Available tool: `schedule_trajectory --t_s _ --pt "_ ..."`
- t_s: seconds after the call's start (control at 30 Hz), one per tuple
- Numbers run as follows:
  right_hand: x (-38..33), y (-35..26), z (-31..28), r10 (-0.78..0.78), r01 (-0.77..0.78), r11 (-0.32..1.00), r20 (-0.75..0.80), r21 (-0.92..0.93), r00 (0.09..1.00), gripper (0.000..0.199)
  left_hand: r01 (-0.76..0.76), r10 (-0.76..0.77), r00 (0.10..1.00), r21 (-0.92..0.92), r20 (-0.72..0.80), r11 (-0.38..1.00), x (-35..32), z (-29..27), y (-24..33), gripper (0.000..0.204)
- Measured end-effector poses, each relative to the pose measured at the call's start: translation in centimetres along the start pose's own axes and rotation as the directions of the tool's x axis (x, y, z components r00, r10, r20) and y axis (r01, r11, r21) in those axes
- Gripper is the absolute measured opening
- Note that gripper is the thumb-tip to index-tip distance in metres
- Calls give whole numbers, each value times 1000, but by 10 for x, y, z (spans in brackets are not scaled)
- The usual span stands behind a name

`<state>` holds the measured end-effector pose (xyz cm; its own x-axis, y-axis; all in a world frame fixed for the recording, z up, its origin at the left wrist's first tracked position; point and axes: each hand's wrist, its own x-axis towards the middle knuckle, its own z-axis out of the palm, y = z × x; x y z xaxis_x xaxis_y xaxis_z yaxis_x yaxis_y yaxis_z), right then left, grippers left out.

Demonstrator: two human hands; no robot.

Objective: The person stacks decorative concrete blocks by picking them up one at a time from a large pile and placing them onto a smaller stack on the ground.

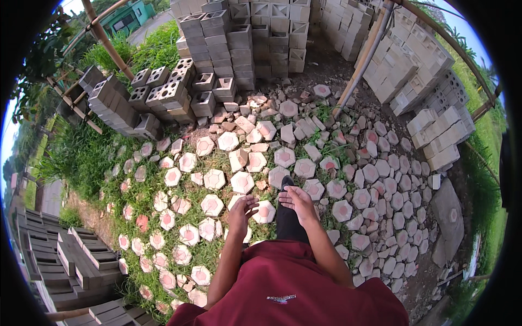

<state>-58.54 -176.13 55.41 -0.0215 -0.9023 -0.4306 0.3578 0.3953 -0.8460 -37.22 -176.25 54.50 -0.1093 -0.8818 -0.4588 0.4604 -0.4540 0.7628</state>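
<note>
My left hand is held out in front of my body, palm turned inward, with its fingers loosely bent and nothing in it. Close by on the right, my right hand is also empty, its fingers stretched toward the left one. A gap separates the two hands. Beneath them, hexagonal paving stones with reddish centres lie in the grass; one such hexagonal paver shows between my hands. My dark shoe and black trouser leg are just past and below the right hand.
Stacked hollow concrete blocks stand ahead, with more block stacks at the right. A slanted pole rises among the broken stones. Grey blocks fill the lower left. A flat slab lies at the right edge.
</note>
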Motion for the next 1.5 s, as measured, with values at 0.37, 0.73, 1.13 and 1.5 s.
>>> schedule_trajectory --t_s 0.37,0.73,1.13,1.5 --pt "318 -132 -13 45 31 961 267 -274 963 32 -22 37 980 80 -197 997 249 66 84 37" --pt "490 -191 8 167 -36 920 309 -390 936 29 128 -111 969 66 -220 990 424 112 131 29" --pt "725 -273 49 67 -51 952 45 -302 997 33 -259 169 965 629 202 733 709 123 302 38" --pt "833 -305 174 186 -103 928 206 -359 961 30 -70 109 967 168 -230 983 771 40 407 31"
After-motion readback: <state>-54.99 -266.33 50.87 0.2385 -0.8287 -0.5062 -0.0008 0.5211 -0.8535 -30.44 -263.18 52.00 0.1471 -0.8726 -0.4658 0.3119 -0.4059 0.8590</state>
